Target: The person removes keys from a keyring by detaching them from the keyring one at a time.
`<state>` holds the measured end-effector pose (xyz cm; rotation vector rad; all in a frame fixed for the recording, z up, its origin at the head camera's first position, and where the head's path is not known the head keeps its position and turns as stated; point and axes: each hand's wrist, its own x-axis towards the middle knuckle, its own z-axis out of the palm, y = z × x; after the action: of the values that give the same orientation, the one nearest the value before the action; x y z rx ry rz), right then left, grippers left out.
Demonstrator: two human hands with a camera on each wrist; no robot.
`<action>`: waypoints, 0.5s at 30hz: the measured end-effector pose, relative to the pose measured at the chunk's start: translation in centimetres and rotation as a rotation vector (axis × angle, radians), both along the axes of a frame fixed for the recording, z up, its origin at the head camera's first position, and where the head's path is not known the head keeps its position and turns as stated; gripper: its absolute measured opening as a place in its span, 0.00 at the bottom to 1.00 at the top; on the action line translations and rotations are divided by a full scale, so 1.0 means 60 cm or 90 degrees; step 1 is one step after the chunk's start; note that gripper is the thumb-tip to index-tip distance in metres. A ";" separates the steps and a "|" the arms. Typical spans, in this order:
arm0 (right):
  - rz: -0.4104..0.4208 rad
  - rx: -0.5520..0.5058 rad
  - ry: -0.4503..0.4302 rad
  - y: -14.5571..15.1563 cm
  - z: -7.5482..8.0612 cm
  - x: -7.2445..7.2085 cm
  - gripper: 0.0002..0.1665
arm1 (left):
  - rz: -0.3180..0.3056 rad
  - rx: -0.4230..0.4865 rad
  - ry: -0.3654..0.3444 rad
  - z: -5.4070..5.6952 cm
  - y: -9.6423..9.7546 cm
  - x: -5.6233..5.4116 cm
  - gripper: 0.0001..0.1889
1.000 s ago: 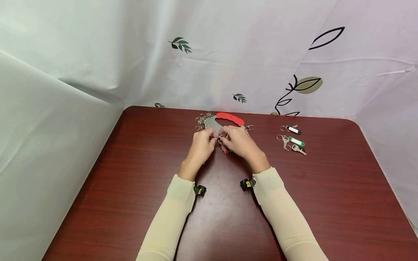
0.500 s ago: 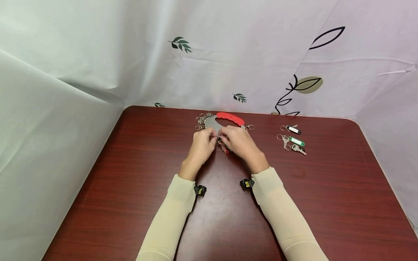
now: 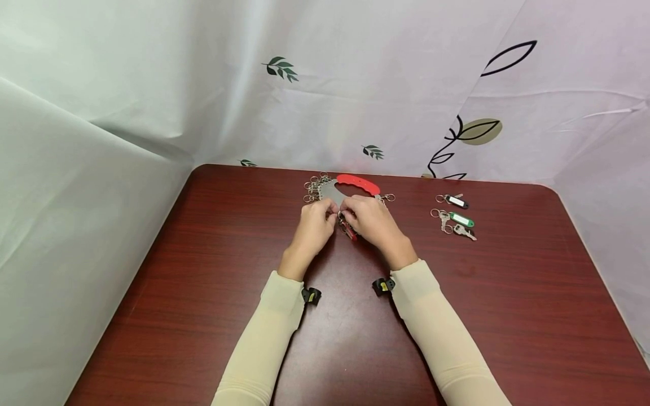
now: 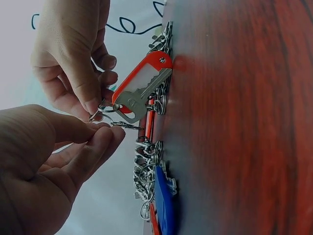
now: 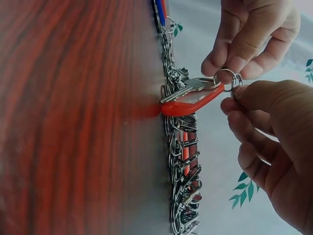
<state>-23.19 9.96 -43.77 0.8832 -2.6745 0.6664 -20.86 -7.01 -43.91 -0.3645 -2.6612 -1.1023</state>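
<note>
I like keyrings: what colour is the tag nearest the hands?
Red tag, best in left wrist view.

Just below my fingertips, the red tag and key hang in the way; beyond, to the left, metal clips crowd; ahead, the red handle bars passage. Nearer me, bare tabletop leaves room.

A dark reddish-brown wood-grain table with rounded far corners stands before a creased white fabric backdrop, printed with dark green leaf sprigs and a black-outlined plant bearing an olive leaf
</note>
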 end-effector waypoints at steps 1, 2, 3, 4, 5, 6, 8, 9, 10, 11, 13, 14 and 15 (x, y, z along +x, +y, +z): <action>-0.001 -0.003 -0.003 0.000 0.000 0.000 0.03 | 0.000 -0.001 0.000 0.000 0.000 0.000 0.05; -0.003 -0.006 -0.004 0.000 0.000 -0.001 0.03 | -0.002 -0.003 0.000 0.001 0.000 0.001 0.05; -0.006 -0.010 -0.006 0.000 0.000 -0.001 0.04 | -0.003 -0.004 0.001 0.001 0.000 0.001 0.05; -0.008 -0.015 -0.008 0.000 0.001 -0.001 0.04 | -0.004 -0.004 0.001 0.001 -0.001 0.001 0.05; -0.011 -0.021 -0.008 0.000 0.001 -0.002 0.04 | -0.005 -0.004 0.001 0.001 -0.001 0.001 0.05; -0.012 -0.026 -0.008 0.000 0.001 -0.002 0.05 | -0.005 -0.004 0.001 0.001 -0.001 0.001 0.05; -0.017 -0.036 -0.008 -0.001 0.001 -0.002 0.05 | -0.006 -0.005 0.001 0.002 0.000 0.001 0.05; -0.021 -0.039 -0.007 -0.001 0.001 -0.002 0.05 | -0.006 -0.006 0.000 0.002 0.000 0.001 0.05; -0.024 -0.043 -0.005 -0.001 0.001 -0.001 0.06 | -0.006 -0.007 -0.002 0.002 0.000 0.001 0.05; -0.029 -0.046 -0.002 -0.001 0.001 -0.001 0.06 | -0.006 -0.009 -0.004 0.002 0.000 0.001 0.05; -0.047 -0.055 0.002 -0.001 0.000 -0.001 0.06 | -0.008 -0.014 -0.013 0.002 0.000 0.002 0.05; -0.054 -0.064 0.004 -0.001 0.000 0.000 0.07 | -0.009 -0.018 -0.018 0.002 0.000 0.002 0.05; -0.062 -0.072 0.004 -0.001 0.000 0.000 0.07 | -0.010 -0.021 -0.021 0.001 0.000 0.002 0.05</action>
<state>-23.20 9.91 -43.74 0.7207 -2.6247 0.7821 -20.75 -7.02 -43.82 -0.3773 -2.7130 -1.0796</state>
